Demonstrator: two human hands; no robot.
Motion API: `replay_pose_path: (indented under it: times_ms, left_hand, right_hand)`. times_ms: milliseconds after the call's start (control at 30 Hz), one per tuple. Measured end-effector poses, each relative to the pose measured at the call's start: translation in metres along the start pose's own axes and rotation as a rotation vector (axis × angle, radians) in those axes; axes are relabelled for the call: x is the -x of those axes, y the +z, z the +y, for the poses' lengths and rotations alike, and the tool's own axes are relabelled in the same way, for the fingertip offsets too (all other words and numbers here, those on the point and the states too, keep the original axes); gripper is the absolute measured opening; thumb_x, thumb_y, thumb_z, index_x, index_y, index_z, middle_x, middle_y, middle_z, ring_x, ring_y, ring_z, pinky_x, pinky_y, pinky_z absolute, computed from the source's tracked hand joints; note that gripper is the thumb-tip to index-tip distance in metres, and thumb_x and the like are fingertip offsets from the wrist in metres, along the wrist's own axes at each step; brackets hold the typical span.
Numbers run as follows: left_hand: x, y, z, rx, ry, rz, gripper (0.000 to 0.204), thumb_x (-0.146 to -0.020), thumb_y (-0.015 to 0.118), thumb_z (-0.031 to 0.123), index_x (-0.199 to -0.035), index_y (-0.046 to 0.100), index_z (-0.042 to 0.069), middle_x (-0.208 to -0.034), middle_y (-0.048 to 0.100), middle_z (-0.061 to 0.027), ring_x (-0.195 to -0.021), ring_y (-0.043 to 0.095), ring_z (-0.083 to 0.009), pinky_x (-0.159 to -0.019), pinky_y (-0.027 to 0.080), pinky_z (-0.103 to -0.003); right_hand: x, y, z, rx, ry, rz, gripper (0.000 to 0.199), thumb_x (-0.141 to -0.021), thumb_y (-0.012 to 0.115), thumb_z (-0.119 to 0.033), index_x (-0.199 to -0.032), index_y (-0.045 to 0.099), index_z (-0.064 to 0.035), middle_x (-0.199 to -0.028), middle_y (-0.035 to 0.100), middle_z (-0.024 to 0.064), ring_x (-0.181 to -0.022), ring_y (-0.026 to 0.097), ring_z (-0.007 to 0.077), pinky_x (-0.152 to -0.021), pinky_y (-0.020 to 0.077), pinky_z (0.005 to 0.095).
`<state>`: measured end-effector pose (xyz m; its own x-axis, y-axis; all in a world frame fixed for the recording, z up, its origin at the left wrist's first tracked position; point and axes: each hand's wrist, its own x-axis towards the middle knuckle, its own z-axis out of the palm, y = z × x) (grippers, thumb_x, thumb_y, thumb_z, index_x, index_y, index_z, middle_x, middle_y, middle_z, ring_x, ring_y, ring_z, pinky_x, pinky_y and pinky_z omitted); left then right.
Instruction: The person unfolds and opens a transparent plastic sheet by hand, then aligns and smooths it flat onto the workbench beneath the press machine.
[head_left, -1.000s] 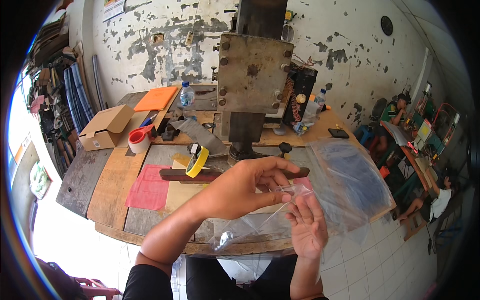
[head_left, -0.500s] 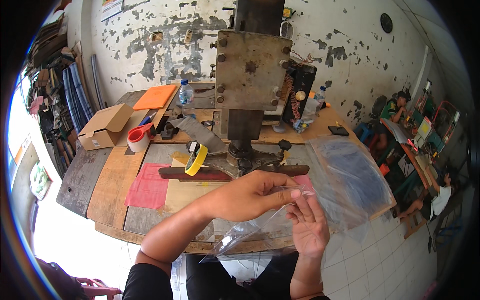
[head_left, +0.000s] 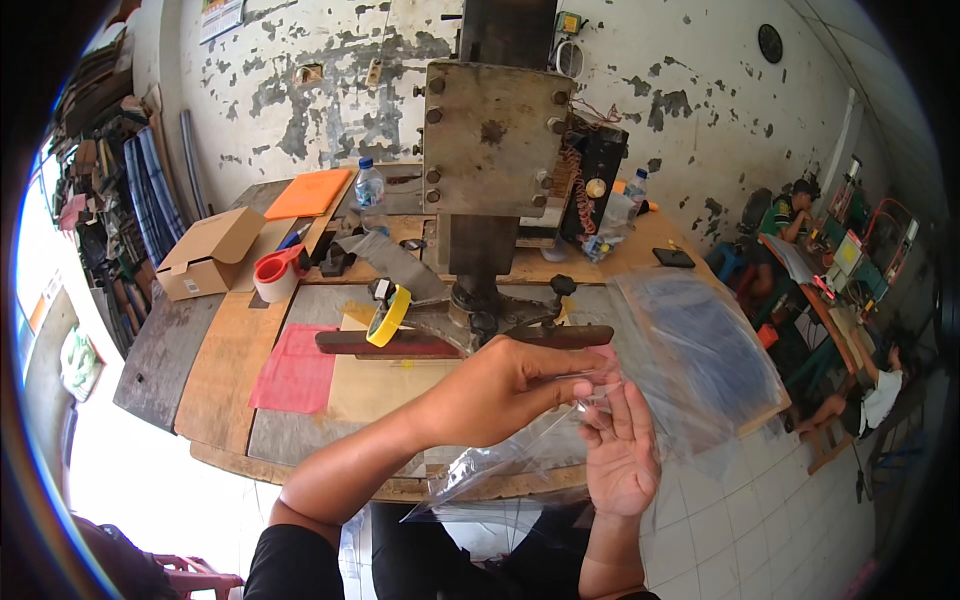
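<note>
A clear plastic sheet [head_left: 480,472] hangs slanting in front of me, its lower left corner over my lap. My left hand [head_left: 505,392] reaches across to the right and pinches the sheet's upper end between thumb and fingers. Close against it, palm up, is my right hand [head_left: 622,450], its fingers bent at the same edge of the plastic. Whether one layer or more lies between the fingers I cannot make out. Beyond my hands stands a heavy metal press [head_left: 480,290] with a yellow tape roll [head_left: 390,316] hanging on its left side.
A stack of clear plastic sheets [head_left: 700,350] lies on the right of the wooden table. Red sheet [head_left: 292,368], tape dispenser [head_left: 277,275], cardboard box [head_left: 208,255], orange folder [head_left: 308,194] and water bottle [head_left: 369,188] are left. Two people sit at the far right.
My right fingers have straightened and risen slightly along the plastic edge. My left fingers have shifted a little upward. The view has moved slightly; the sheet stays in hand.
</note>
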<state>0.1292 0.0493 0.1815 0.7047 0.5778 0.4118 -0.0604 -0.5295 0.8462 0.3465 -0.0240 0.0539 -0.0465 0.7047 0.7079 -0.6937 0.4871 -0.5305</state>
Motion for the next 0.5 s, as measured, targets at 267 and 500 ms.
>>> replay_pose_path:
  times_ms: [267,500]
  left_hand:
    - [0.057,0.032,0.010,0.108,-0.161,0.177,0.029,-0.099,0.078,0.007,-0.126,0.075,-0.003,-0.120,0.080,-0.0137,-0.112,0.074,-0.0150,-0.101,0.059,-0.032]
    - [0.116,0.064,0.000,-0.011,-0.163,0.385,0.023,-0.101,0.074,0.007,-0.123,0.076,-0.002,-0.114,0.082,-0.0138,-0.108,0.078,-0.0192,-0.096,0.060,-0.032]
  right_hand:
    - [0.028,-0.002,-0.003,-0.131,0.166,-0.253,0.068,-0.116,0.043,-0.035,-0.167,0.026,0.0054,-0.171,0.033,0.0281,-0.156,0.039,0.0422,-0.129,0.0291,0.0544]
    - [0.060,-0.016,0.005,-0.331,0.212,-0.334,0.063,-0.118,0.035,-0.038,-0.167,0.029,0.0010,-0.171,0.035,0.0252,-0.160,0.034,0.0401,-0.131,0.0247,0.0559]
